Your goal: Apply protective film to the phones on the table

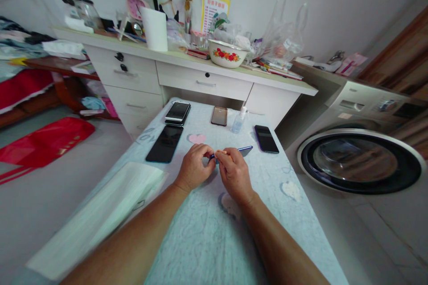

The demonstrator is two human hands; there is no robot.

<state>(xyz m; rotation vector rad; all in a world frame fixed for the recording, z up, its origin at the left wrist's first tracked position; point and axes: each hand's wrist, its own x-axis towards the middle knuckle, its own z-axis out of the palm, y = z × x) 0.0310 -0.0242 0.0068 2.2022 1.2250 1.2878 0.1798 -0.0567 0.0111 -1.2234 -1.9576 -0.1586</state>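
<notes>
Both hands meet over the middle of the cloth-covered table (200,240). Between them is a thin blue-edged phone (246,149), seen nearly edge-on and sticking out to the right. My left hand (196,165) is closed with thumb and fingers pinched on the phone's left end. My right hand (236,173) is closed too, its fingertips pressed together at the phone's near edge; whether they hold something small is hidden. Behind the hands stands a clear spray bottle (238,121), with a brown-rimmed phone case (219,116) to its left.
A large dark phone (165,144) and stacked phones (178,112) lie at the left, another phone (266,139) at the right. A white padded sheet (100,218) covers the left edge. Beyond are a white desk (203,81) with a flowered bowl (228,53) and a washing machine (354,156).
</notes>
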